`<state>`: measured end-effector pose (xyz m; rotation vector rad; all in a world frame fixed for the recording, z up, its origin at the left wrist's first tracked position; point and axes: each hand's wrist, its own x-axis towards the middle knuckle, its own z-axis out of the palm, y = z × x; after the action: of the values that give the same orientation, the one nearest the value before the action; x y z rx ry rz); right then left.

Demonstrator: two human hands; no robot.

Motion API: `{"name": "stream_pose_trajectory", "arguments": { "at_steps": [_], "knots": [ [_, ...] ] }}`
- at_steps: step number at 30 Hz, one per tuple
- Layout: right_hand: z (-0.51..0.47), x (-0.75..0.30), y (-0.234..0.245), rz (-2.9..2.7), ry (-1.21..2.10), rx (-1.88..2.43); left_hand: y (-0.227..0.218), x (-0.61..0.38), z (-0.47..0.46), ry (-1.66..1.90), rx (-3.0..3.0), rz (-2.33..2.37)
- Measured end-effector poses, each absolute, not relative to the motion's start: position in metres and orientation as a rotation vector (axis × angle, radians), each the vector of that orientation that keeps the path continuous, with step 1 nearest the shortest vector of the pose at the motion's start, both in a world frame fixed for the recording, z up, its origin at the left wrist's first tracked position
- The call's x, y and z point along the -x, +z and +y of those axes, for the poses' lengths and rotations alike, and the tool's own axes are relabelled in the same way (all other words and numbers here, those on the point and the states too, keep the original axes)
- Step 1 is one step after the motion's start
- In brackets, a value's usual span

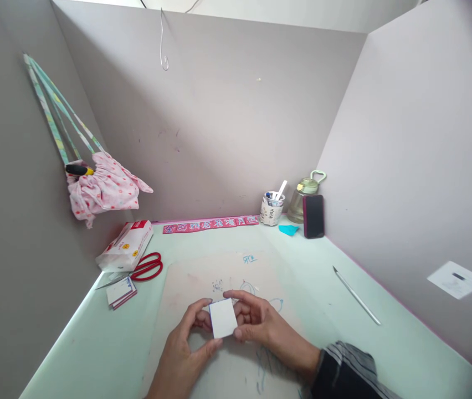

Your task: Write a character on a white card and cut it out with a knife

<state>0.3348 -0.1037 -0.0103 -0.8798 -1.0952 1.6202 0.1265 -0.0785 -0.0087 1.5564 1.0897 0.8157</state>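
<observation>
Card (pixel 223 318) sat between left hand (pixel 184 344) and right hand (pixel 264 322), both clamped on its edges, over the surface (pixel 319 302) at near middle, longer side running near to far, neither hand nearer.

You sit facing three grey panels: a back wall (pixel 219 111), a left wall (pixel 7 221) and a right wall (pixel 419 166). A pale green surface (pixel 73 343) fills the space between them, with a pink edge (pixel 203 220) along your back panel. Light brightens the right side, while a slanting shadow darkens your left. Above the back panel, you can see a whitish background (pixel 261 8).
</observation>
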Motion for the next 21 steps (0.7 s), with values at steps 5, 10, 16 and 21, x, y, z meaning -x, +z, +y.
{"name": "stream_pose_trajectory", "arguments": {
  "at_steps": [5,10,16,21],
  "knots": [
    [-0.1039,-0.3343,-0.01,-1.09,1.62,0.877,-0.0068,-0.1241,-0.0781,0.87,-1.621,1.13],
    [-0.1038,-0.3347,-0.0115,-1.1,1.625,0.879,-0.0069,-0.1233,-0.0774,0.873,-1.624,1.123],
    [-0.1046,-0.3351,-0.0117,-1.087,1.646,0.871,-0.008,-0.1235,-0.077,0.899,-1.637,1.122],
    [-0.1054,-0.3352,-0.0094,-1.099,1.645,0.885,-0.0072,-0.1235,-0.0785,0.903,-1.642,1.111]
  ]
}}
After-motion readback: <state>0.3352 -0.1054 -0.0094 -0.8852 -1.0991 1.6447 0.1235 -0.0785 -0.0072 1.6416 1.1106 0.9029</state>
